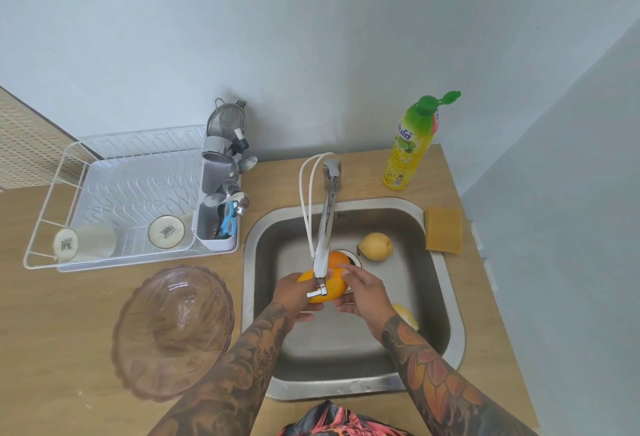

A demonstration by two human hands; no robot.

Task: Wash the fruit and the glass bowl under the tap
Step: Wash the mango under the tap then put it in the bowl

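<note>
A yellow-orange fruit (pixel 320 288) is gripped by the left hand (pixel 294 295) from its left side, fingers curled round it, and is touched on its right side by the right hand (pixel 360 295), whose fingers lie fairly straight against the skin. The fruit is held under the spout end of the tap (pixel 323 245), over the steel sink (pixel 446 328). Just beyond the hands an orange (pixel 337 259) is seen near the drain, partly hidden by the spout. Farther beyond and right of the right hand a yellow pear-like fruit (pixel 375 245) lies on the sink floor, and just beside the right wrist another yellow fruit (pixel 407 316) is partly covered. Left of the left forearm, the glass bowl (pixel 173 331) rests upright on the desk (pixel 52 349), apart from the sink. Beyond it stands a dish rack (pixel 131 193); beyond the right hand are a sponge (pixel 444 230) and a soap bottle (pixel 410 148)
</note>
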